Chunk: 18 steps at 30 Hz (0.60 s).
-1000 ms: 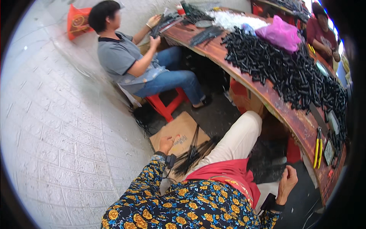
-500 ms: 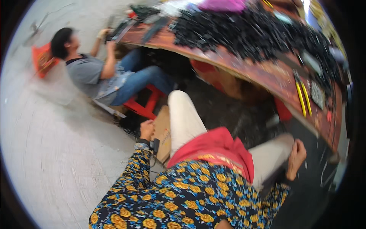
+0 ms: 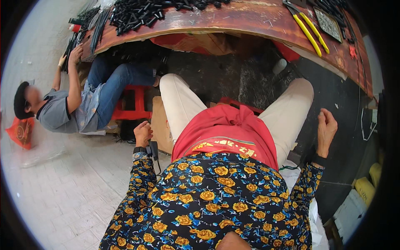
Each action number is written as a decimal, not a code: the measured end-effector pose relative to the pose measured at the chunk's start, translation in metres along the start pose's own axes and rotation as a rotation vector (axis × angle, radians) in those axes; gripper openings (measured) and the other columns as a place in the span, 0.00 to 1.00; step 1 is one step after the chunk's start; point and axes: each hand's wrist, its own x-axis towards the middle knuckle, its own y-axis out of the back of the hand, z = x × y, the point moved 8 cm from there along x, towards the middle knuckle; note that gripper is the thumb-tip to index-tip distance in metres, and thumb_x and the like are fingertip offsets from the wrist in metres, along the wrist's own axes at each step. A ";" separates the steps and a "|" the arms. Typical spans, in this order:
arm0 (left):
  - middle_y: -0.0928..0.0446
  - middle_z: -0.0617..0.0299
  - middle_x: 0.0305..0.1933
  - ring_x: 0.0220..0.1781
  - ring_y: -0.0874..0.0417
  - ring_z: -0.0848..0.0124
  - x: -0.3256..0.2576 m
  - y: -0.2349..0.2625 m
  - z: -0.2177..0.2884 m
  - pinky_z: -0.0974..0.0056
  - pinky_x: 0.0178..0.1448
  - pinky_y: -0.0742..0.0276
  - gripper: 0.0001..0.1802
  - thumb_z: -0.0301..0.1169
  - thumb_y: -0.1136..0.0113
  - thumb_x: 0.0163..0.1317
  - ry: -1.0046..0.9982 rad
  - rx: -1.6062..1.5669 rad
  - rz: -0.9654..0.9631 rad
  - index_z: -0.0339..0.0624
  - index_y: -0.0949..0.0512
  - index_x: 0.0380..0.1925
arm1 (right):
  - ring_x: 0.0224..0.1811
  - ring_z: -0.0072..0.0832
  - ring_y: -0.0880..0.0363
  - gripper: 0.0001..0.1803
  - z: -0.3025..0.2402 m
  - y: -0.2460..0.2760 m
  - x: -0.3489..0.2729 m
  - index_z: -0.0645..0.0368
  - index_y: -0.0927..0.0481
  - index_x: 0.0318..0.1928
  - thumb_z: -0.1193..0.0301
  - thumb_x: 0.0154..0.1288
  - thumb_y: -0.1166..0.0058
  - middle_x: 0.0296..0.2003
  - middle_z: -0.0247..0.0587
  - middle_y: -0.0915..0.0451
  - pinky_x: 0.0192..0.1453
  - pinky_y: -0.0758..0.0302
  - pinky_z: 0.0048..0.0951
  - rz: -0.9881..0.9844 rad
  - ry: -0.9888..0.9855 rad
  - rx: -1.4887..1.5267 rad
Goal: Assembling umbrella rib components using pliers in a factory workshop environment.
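Note:
My left hand (image 3: 143, 133) hangs beside my left knee with its fingers curled in and nothing visible in them. A black device with a cable sits at that wrist, close to a piece of cardboard (image 3: 160, 123). Out past my right thigh is my right hand (image 3: 327, 129), empty, its fingers loosely bent and the thumb apart. Neither hand touches the wooden table (image 3: 233, 18) ahead. On it lie pliers with long yellow handles (image 3: 310, 33) and a pile of short black tubular parts (image 3: 133, 16). A red apron (image 3: 229, 129) covers my lap.
At the left a co-worker (image 3: 79, 104) sits on a red stool (image 3: 141, 104), hands at the table's end among long black strips. An orange bag (image 3: 21, 132) lies behind that person. A small tray of parts (image 3: 328, 25) is beside the pliers. Yellow rolls (image 3: 365, 191) stand at far right.
My view has swung to the right and down, so the table and co-worker sit higher or further left. My right hand has come away from my right thigh.

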 end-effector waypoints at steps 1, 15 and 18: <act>0.20 0.60 0.35 0.29 0.19 0.70 -0.002 0.000 -0.001 0.66 0.29 0.23 0.21 0.31 0.42 0.62 0.003 0.012 -0.007 0.38 0.24 0.55 | 0.27 0.18 0.29 0.12 -0.004 -0.002 0.001 0.66 0.17 0.45 0.73 0.63 0.44 0.25 0.33 0.22 0.32 0.31 0.23 0.007 0.017 0.029; 0.20 0.66 0.35 0.32 0.19 0.72 -0.020 0.000 0.007 0.65 0.32 0.22 0.20 0.30 0.45 0.64 -0.008 0.080 -0.046 0.41 0.23 0.56 | 0.25 0.15 0.33 0.11 -0.009 -0.020 -0.006 0.66 0.17 0.43 0.72 0.64 0.44 0.21 0.28 0.27 0.30 0.33 0.21 -0.072 0.000 0.088; 0.20 0.65 0.34 0.31 0.20 0.72 -0.020 -0.001 -0.005 0.66 0.31 0.24 0.20 0.29 0.45 0.63 0.021 0.044 -0.048 0.40 0.24 0.56 | 0.25 0.15 0.32 0.11 -0.024 -0.021 -0.003 0.66 0.17 0.42 0.72 0.64 0.44 0.21 0.28 0.26 0.30 0.32 0.21 -0.099 0.019 0.056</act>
